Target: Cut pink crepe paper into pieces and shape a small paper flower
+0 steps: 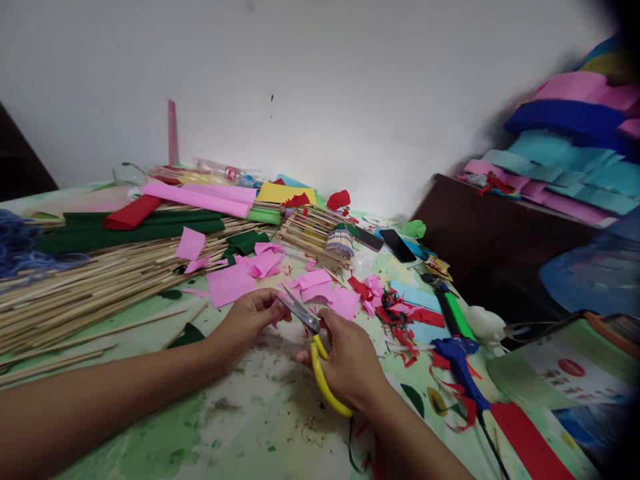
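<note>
Presently, the right hand [353, 360] has its fingers wrapped around yellow-handled metal scissors [313, 325], blades slightly parted beside the left hand [253, 321]. The left fingers are pinched on a small pink sheet scrap [275, 322], mostly hidden, above the stained green-and-white worktop [250, 413]. Flat pink rectangular pieces [231, 285] lie just beyond.

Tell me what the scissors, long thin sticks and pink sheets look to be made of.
Scissors: blades look metal, grey and shiny; yellow handles, probably smooth plastic, evenly coloured. Long thin sticks: likely bamboo or wood, unpainted, pale tan. Pink sheets: matte, perhaps felt or paper; soft creases leave it open.
</note>
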Motion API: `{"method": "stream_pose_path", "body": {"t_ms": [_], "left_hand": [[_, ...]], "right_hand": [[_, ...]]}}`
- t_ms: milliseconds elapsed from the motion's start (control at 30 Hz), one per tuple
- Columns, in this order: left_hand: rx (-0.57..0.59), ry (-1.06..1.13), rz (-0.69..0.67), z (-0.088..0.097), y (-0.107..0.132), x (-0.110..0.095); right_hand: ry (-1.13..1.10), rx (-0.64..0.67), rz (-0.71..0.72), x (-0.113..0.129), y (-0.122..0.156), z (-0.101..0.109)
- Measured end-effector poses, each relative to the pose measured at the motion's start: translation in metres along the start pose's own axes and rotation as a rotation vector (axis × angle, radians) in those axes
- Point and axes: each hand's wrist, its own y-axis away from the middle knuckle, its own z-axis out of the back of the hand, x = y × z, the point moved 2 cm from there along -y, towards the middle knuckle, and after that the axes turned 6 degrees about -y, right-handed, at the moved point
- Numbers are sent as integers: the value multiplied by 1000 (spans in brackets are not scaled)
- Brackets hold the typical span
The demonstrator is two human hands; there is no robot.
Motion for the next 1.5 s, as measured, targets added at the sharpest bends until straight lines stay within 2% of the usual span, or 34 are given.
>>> {"method": "stream_pose_path", "body": {"t_ms": [300,1033,1500], "left_hand": [[8,-118,27,1,2,-4],[51,24,39,1,1,-6],[29,-38,12,1,-1,-9]], "right_hand": [[4,1,4,-1,-1,-1],[23,-7,-34,-2,-1,2],[78,-9,-35,-3,0,3]]}}
